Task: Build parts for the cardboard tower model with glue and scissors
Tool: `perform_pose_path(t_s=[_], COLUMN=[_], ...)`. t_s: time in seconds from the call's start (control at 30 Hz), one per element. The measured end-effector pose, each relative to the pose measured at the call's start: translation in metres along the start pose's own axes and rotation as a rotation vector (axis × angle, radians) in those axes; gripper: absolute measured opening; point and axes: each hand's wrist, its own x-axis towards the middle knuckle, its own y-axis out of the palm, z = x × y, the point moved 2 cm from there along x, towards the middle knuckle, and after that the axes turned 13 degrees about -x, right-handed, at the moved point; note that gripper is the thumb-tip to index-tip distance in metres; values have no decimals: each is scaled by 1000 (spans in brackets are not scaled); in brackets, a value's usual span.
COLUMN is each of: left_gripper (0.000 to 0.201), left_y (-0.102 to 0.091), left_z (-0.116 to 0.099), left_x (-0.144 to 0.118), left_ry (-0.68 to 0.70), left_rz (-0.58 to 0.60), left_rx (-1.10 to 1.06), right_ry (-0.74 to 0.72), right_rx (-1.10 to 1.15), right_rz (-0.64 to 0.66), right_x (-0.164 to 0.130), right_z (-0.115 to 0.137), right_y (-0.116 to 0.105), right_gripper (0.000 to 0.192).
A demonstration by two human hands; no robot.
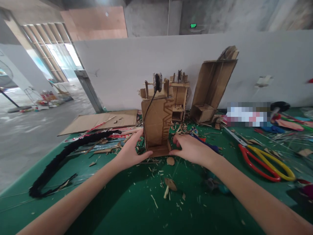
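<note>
To the left of the scissors (pixel 244 150), the cardboard tower (pixel 156 125) is stood upright, its base flanked by the left hand (pixel 129 156) and the right hand (pixel 193 148) — thumbs and fingers parted, not clenched — probably so that it is steadied without its walls being crushed.

Scissors (pixel 244 152) right of foremost box (pixel 155 125)

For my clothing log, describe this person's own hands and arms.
The left hand and right hand are bare, with no gloves, rings or watches visible. Both forearms show no sleeves, bracelets or markings up to where the picture cuts them off.
</note>
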Motion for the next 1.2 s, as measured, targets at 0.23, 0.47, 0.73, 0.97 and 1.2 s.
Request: perform_pose_path(t_s=[0.23, 0.47, 0.73, 0.97, 1.2], left_gripper=[79, 75, 66, 65, 64], left_y=[-1, 4, 6, -1, -9], left_z=[0, -1, -11, -13, -16], left_x=[-1, -1, 4, 11, 15], left_ry=[-42, -26, -55, -113, -148], left_rz=[24, 6, -13, -54, -68], left_rx=[-22, -95, -360, -622, -822], right_ry=[-42, 44, 43, -127, -144], right_rx=[64, 88, 151, 460, 628], right_rz=[18, -49, -89, 95, 28], right_x=[-2, -4, 5, 19, 24], right_z=[10, 10, -5, -21, -22], right_y=[1, 7, 7, -4, 5], right_gripper=[13, 17, 64, 84, 69])
